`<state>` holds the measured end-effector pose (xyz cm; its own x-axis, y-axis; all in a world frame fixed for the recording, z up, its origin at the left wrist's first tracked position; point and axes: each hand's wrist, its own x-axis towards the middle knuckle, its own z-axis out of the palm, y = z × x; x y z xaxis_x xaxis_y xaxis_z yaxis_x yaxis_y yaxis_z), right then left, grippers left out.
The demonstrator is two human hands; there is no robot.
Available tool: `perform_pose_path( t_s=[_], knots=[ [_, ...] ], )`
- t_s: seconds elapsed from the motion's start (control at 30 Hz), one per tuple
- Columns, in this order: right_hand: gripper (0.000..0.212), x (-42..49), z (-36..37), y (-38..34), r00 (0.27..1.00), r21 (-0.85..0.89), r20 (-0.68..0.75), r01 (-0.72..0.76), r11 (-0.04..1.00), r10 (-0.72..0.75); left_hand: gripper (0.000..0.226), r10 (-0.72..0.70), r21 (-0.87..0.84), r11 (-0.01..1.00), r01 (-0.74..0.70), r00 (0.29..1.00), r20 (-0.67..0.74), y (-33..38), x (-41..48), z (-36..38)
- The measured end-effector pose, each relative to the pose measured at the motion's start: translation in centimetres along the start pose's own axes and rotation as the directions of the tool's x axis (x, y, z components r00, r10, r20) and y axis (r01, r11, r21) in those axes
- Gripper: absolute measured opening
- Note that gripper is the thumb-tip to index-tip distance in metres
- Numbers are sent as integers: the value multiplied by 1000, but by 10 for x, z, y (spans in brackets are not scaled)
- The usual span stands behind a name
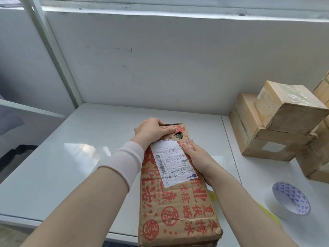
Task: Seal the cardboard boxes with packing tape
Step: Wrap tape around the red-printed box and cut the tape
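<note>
Printed box (178, 202) past table (71, 175) front edge, left hand (151, 131) gripping far corner, right hand (195, 154) pinching side edge

Parcel-packing station: stacked cardboard boxes (277, 125), tape roll (274, 205), white table (89, 139).

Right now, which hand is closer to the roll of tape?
Right. The right hand grips the printed box at its right edge, toward the tape roll; the left hand grips its far left corner, farther away.

L grip (151, 130) on box (178, 202) far corner, R grip (195, 154) on R edge
</note>
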<state>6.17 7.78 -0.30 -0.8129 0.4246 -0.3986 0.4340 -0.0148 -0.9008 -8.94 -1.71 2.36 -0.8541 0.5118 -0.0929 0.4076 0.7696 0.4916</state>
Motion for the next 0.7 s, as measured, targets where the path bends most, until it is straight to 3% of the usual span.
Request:
perform_pose_path(
  t_s=[0.23,0.3,0.37,0.47,0.53,0.63,0.7],
  knots=[
    [61,-1,0,-2,999,-117,-33,38,992,-42,49,96,138,987,-87,994,-57,1,-3,3],
    [56,-6,-8,-7,989,-259,-70,106,960,-128,53,172,229,960,-161,985,-30,5,-7,-1],
    [52,-13,-25,-10,957,-514,-122,165,842,-261,50,293,376,887,-268,956,-11,13,-12,-5],
    [51,-25,-62,-5,903,-877,-110,109,468,-415,38,484,605,693,-393,875,14,36,-23,-6],
    [51,-33,-84,6,908,-963,-78,38,266,-413,36,565,670,589,-452,823,59,59,-34,-1],
    [50,-53,-103,26,929,-982,-64,6,186,-366,36,637,712,433,-553,746,193,91,-55,20],
    [48,-64,-104,43,929,-985,-3,62,163,-371,36,631,718,368,-592,726,275,105,-68,38]
  ],
)
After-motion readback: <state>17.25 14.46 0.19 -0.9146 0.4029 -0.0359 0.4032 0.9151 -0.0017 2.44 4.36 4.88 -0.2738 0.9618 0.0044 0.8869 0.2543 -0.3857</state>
